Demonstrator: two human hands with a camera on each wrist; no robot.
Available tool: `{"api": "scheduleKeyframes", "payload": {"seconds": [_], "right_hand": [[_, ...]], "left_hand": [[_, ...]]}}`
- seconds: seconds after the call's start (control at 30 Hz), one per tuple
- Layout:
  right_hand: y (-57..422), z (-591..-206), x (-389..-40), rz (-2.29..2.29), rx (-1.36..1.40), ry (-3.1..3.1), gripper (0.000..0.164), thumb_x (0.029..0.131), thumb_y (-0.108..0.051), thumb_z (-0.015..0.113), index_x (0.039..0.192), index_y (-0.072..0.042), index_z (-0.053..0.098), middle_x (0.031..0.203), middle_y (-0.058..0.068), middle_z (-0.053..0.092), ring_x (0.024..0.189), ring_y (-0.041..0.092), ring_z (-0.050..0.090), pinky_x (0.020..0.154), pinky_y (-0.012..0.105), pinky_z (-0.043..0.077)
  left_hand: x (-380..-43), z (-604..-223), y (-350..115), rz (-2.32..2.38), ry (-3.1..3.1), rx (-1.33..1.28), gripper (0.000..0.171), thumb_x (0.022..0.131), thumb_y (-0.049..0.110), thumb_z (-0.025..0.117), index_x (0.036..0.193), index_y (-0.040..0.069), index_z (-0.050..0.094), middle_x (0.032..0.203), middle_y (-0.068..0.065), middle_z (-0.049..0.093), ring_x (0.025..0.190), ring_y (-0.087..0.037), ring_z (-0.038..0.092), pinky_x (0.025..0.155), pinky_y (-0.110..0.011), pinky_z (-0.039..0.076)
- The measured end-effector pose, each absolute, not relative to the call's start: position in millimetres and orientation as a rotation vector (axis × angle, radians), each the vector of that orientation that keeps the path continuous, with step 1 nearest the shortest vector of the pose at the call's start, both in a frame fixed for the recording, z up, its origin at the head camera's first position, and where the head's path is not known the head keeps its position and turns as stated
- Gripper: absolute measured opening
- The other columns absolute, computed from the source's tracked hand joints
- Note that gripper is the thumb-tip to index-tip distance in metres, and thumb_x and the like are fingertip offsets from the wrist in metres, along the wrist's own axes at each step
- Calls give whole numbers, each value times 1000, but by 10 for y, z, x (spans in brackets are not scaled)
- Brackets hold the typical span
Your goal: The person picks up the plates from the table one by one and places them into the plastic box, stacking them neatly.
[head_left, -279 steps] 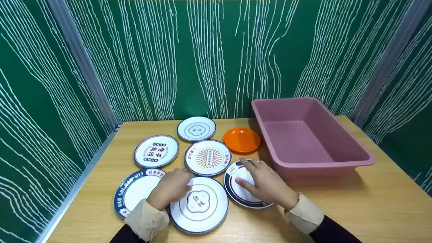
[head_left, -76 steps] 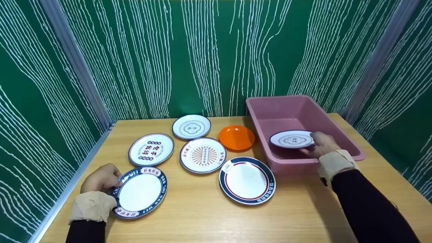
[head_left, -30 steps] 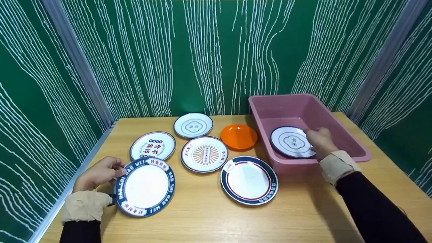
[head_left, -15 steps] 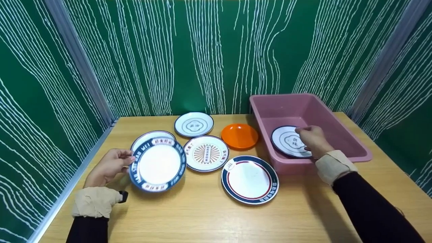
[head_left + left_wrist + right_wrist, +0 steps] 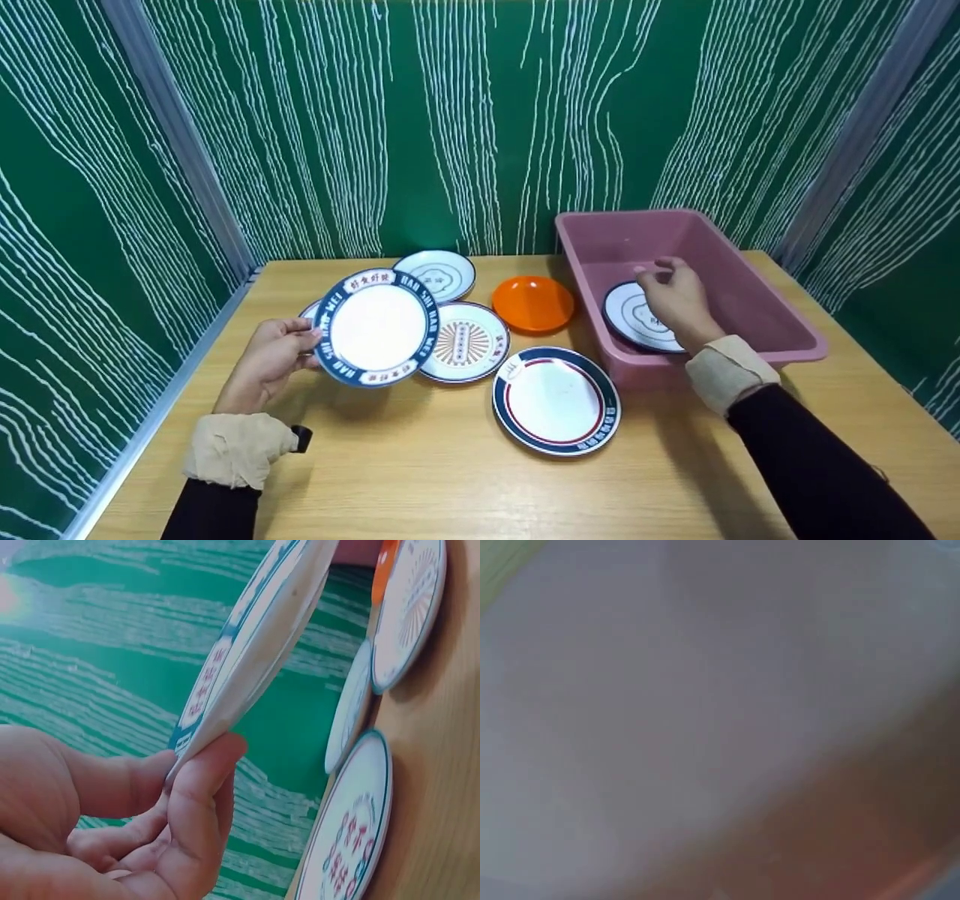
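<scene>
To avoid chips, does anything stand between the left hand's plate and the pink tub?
Yes: the tub's left rim, and the right hand over its near end. The orange plate lies in between, but lower.

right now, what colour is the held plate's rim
Rim mostly dark blue, white lettering; head view best.

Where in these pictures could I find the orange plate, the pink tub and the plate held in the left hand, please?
Orange plate (image 5: pixel 533 304), head view: middle of its face.
Pink tub (image 5: pixel 634 245), head view: back inner wall.
Held plate (image 5: pixel 377 326), head view: white centre.
</scene>
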State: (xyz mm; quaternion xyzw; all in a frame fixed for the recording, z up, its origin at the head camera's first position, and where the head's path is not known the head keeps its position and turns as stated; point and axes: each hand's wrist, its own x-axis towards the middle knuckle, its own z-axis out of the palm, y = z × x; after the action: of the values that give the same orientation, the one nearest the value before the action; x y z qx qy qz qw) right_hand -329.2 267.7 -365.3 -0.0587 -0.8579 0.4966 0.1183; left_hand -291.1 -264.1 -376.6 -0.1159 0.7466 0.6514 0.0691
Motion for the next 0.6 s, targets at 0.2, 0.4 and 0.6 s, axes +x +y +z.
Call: {"api": "scheduleKeyframes", "payload": {"seconds": [0.2, 0.4, 0.6], "right_hand": [[2494, -3594, -3260, 1411, -18, -2453, 64, 94, -44, 51, 141, -3, 36, 124, 18, 54, 114, 29, 52, 90, 42, 46], [2288, -3520, -3199, 1400, 52, -2442, 62, 93, -46, 54, 140, -8, 41, 120, 13, 56, 109, 25, 53, 94, 40, 47], [2088, -3481, -3111, 1426, 98, -2470, 62, 92, -49, 53, 140, -13, 41, 124, 10, 54, 109, 26, 52, 97, 42, 46]], "left_hand": [[-2897, -3768, -2511, 2039, 2188, -317, 39, 97, 9, 51, 133, -3, 40, 119, -18, 50, 91, -23, 59, 84, -30, 54], [-2858, -3741, -2357, 2143, 2106, -303, 38, 97, 8, 51, 132, -2, 42, 120, -17, 52, 93, -22, 58, 83, -28, 53], [-2816, -3701, -2204, 2226, 2057, -323, 38, 97, 7, 51, 132, -2, 41, 121, -17, 53, 95, -23, 59, 87, -29, 52]]}}
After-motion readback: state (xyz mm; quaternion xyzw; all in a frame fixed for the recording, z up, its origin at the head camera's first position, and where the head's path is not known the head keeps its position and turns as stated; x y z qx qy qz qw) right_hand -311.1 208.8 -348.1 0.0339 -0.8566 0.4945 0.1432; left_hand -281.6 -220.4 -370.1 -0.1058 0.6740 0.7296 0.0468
